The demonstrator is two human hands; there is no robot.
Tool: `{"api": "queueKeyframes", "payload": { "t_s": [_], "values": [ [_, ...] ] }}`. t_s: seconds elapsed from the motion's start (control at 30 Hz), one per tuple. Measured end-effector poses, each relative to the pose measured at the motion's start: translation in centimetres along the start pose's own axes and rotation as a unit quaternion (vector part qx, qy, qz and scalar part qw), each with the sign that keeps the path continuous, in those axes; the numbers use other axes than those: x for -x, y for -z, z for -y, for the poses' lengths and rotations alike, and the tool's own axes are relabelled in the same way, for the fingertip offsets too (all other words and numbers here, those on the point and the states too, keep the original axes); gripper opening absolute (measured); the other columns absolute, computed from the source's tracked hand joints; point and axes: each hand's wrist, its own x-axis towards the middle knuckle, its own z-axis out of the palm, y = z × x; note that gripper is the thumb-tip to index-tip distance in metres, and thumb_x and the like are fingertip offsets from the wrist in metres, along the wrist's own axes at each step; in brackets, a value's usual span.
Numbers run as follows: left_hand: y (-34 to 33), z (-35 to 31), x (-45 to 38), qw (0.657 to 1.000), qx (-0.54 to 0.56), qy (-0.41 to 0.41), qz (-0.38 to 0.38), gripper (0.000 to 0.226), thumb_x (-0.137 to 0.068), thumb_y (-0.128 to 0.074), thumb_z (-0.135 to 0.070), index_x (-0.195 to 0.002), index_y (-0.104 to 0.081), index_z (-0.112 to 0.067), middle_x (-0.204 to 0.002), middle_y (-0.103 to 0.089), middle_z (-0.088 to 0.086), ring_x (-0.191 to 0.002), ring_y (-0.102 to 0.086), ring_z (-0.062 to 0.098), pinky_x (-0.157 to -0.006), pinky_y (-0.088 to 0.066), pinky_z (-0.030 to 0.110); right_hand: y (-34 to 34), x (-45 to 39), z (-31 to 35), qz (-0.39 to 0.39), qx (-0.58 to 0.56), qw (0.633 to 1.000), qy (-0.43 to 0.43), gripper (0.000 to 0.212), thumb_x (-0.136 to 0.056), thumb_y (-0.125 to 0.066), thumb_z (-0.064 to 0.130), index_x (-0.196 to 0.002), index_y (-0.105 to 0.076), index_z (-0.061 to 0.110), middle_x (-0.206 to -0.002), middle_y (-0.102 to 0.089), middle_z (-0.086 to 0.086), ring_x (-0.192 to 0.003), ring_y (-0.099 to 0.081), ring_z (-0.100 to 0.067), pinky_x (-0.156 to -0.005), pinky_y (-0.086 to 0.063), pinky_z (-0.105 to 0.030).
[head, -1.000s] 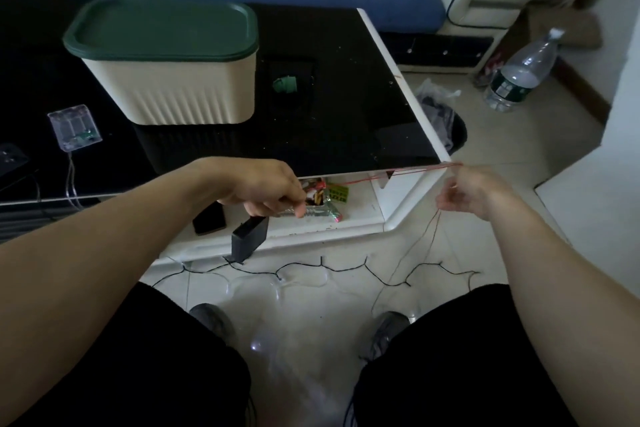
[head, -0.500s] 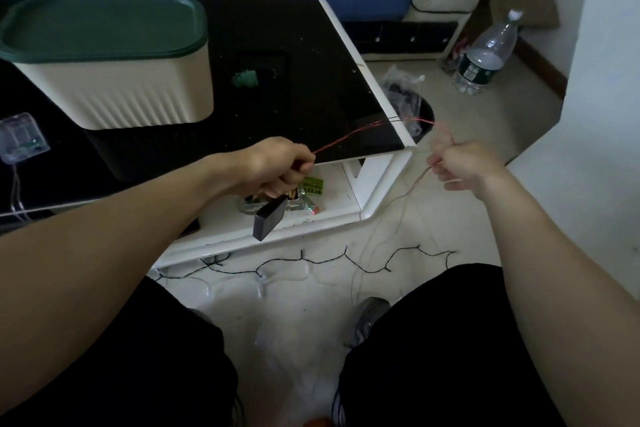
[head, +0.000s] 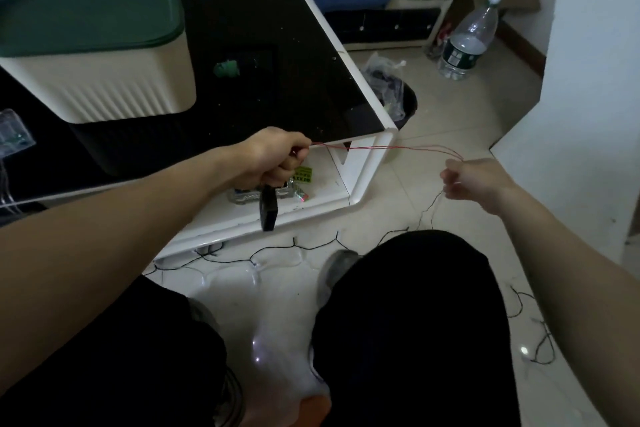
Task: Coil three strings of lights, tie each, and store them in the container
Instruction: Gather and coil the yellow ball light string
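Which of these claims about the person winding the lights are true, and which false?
1. The left hand holds a red wire. True.
2. The container has its lid off. False: the green lid is on.
3. The right hand rests on the table. False: it is in the air, beyond the table corner.
4. A black box hangs below the left hand. True.
5. A bottle stands on the floor. True.

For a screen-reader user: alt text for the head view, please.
Two hands stretch a thin red light wire between them, left hand also holding its black battery box, right hand pinching the other end, beside a green-lidded container.
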Motion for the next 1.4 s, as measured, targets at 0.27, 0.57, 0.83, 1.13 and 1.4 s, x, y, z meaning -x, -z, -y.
{"api": "queueKeyframes", "payload": {
  "t_s": [0.27,0.57,0.83,1.13,1.4],
  "values": [
    [0.5,-0.8,1.2,1.000,0.016,-0.015,-0.007,0.038,-0.107,-0.032,-0.029,-0.078,-0.051,-0.014,-0.046,-0.024,-0.007,-0.037,-0.018,0.010,-0.036,-0.015,0.021,0.2,4.8,4.6,0.187,0.292,0.937,0.037,0.033,-0.102,-0.052,0.040,-0.085,-0.066,0.015,-0.082,-0.079,-0.001,-0.092,-0.068,-0.017,-0.086,-0.043,-0.038],
    [3.0,0.7,3.1,0.994,0.073,-0.025,0.075,0.039,-0.104,-0.035,-0.030,-0.066,-0.042,-0.020,-0.051,-0.019,-0.007,-0.042,-0.012,0.011,-0.048,-0.005,0.031,-12.2,9.0,10.4,0.287,0.287,0.867,0.290,0.076,-0.086,-0.075,0.043,-0.150,-0.042,0.019,-0.149,-0.051,-0.002,-0.133,-0.051,-0.012,-0.110,-0.041,-0.028],
    [7.2,1.3,3.0,0.964,0.232,-0.055,0.120,0.048,-0.099,-0.031,-0.028,-0.051,-0.030,-0.026,-0.047,-0.009,-0.005,-0.040,-0.004,0.013,-0.043,-0.008,0.030,-20.8,9.1,11.7,0.422,-0.019,0.880,0.216,0.039,-0.087,-0.067,0.033,-0.112,-0.058,0.004,-0.067,-0.052,-0.004,-0.054,-0.048,-0.012,-0.056,-0.051,-0.028],
    [9.4,2.3,1.7,0.965,0.251,0.011,0.072,0.038,-0.104,-0.031,-0.029,-0.067,-0.034,-0.021,-0.048,-0.021,-0.008,-0.038,-0.015,0.008,-0.043,-0.009,0.027,-21.2,5.3,13.3,0.435,0.052,0.873,0.212,0.029,-0.086,-0.069,0.033,-0.102,-0.068,0.010,-0.068,-0.055,0.002,-0.060,-0.048,-0.013,-0.061,-0.047,-0.026],
    [6.9,3.7,5.6,0.933,0.339,0.034,0.115,0.042,-0.098,-0.034,-0.029,-0.058,-0.027,-0.025,-0.048,-0.021,-0.007,-0.041,-0.015,0.010,-0.044,-0.013,0.026,-20.4,8.8,6.8,0.313,0.057,0.912,0.259,0.030,-0.102,-0.055,0.034,-0.089,-0.067,0.010,-0.065,-0.050,-0.007,-0.059,-0.049,-0.016,-0.067,-0.054,-0.034]
  ]
}}
